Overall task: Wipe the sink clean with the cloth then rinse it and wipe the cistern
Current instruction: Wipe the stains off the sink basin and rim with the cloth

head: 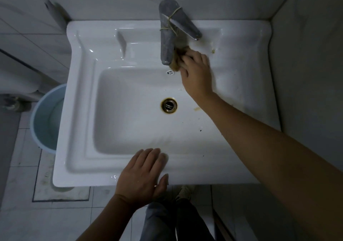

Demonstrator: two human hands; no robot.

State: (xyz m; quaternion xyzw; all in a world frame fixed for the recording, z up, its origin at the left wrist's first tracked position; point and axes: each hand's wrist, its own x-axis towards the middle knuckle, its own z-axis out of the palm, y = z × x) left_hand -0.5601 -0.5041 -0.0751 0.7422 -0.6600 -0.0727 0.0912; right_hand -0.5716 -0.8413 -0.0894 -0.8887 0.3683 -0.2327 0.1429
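A white rectangular sink (pixel 81 96) fills the head view, with a rusty-rimmed drain (pixel 168 105) in its basin. My right hand (pixel 196 73) grips a bunched brown cloth (pixel 177 59) against the back ledge, just right of the grey tap (pixel 168 36). The tap has string tied round it. My left hand (pixel 143 175) rests flat, fingers straight, on the sink's front rim. Brown stains mark the right ledge and the basin's right side. The white cistern (pixel 16 73) shows at the left edge.
A light blue bucket (pixel 46 118) stands on the tiled floor left of the sink, partly under it. Grey walls close in behind and on the right. My legs and one shoe (pixel 185 192) are below the front rim.
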